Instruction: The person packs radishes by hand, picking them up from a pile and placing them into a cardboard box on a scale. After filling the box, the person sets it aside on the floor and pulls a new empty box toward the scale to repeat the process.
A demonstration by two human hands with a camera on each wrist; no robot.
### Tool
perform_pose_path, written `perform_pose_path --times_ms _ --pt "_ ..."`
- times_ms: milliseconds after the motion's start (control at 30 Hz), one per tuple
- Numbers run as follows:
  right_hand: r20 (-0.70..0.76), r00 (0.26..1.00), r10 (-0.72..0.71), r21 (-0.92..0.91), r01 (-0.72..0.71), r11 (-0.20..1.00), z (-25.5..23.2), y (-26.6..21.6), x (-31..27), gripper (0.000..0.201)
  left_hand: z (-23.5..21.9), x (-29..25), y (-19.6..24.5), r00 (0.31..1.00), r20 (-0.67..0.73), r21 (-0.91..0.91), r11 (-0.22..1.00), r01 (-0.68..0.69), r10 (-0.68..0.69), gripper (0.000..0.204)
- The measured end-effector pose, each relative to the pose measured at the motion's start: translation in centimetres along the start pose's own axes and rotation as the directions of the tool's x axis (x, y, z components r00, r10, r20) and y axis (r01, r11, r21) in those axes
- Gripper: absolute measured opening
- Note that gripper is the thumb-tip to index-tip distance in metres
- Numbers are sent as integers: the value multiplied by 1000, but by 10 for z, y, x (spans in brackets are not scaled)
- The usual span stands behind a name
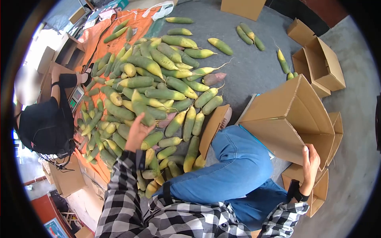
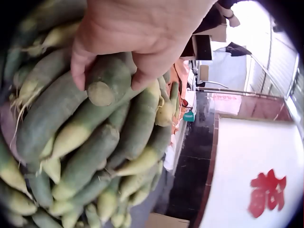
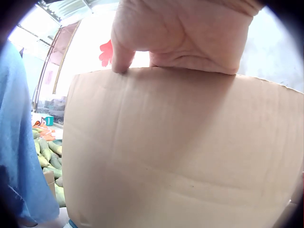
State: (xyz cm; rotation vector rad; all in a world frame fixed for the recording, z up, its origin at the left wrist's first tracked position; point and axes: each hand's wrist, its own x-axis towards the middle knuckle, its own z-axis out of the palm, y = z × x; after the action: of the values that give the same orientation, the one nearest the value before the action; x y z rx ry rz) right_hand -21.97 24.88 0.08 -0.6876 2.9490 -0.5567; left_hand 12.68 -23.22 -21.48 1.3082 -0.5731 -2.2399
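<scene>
My left hand [image 1: 139, 133] grips a green radish [image 1: 141, 108] over the big heap. In the left wrist view, thumb and fingers clasp this radish [image 2: 109, 80] from both sides, its pale cut end facing the camera. More green radishes [image 1: 135, 82] with yellowish tips and thin roots lie piled around it. On the other side, my right hand [image 1: 311, 162] holds the top edge of an open cardboard box [image 1: 268, 137]. The right wrist view shows the box's flat wall [image 3: 166, 142] below that hand, the thumb on the near side and the other fingers mostly hidden.
Smaller open cartons [image 1: 323, 59] stand at the right. Several loose radishes [image 1: 220, 46] lie on the grey floor [image 1: 222, 23] beyond the heap. An orange sheet [image 1: 93, 35] spreads under the pile. Another person [image 1: 45, 123] sits at the left beside a scale [image 1: 76, 97].
</scene>
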Motion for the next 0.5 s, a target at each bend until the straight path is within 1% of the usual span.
perform_pose_path --times_ms 33,67,100,133,167,200,233,267,300,333,367,400,433,467,500 --pt "-6 1000 -17 7 17 1000 1 2 1 32 11 -14 -10 992 114 21 999 42 -44 47" --pt "-9 1000 -3 22 3 1000 2 2 1 31 26 -24 -17 967 236 49 995 87 -96 51" --pt "-13 1000 12 44 -11 999 1 -2 0 31 52 -39 -20 956 270 60 993 104 -117 51" --pt "-4 1000 26 30 -26 999 -2 -6 -1 31 82 -56 -21 920 386 157 987 8 -69 51" --pt "-35 999 7 20 -7 1000 -1 -3 -3 31 111 -69 -23 861 507 241 966 -96 -41 52" --pt "-31 999 -25 1 25 1000 -3 -3 -3 32 135 -71 -23 805 593 310 931 -195 -29 56" --pt "-51 995 -80 -4 80 997 -1 4 -3 34 172 -88 -20 777 629 371 891 -260 -35 59" --pt "-102 983 -150 -19 149 989 4 13 -3 36 207 -110 -16 751 659 425 841 -334 -35 62" --pt "-142 970 -197 -65 189 980 6 16 -4 38 239 -125 -16 722 689 435 834 -340 -65 62" --pt "-151 963 -224 -95 211 973 6 18 -5 39 271 -137 -18 630 777 452 694 -560 1 63" --pt "-154 962 -225 -82 215 973 7 20 -6 41 302 -145 -21 511 858 415 513 -751 54 63" --pt "-155 960 -235 -68 227 971 7 21 -5 42 331 -151 -26 491 870 407 504 -762 39 63" --pt "-172 960 -219 -64 211 975 8 22 -7 42 358 -156 -33 358 932 355 362 -862 -59 65" --pt "-159 957 -243 -77 233 969 7 24 -6 44 384 -159 -42 234 957 269 225 -936 -172 66" --pt "-143 952 -271 -93 259 961 6 25 -6 45 407 -159 -55 148 962 183 136 -974 -231 67"
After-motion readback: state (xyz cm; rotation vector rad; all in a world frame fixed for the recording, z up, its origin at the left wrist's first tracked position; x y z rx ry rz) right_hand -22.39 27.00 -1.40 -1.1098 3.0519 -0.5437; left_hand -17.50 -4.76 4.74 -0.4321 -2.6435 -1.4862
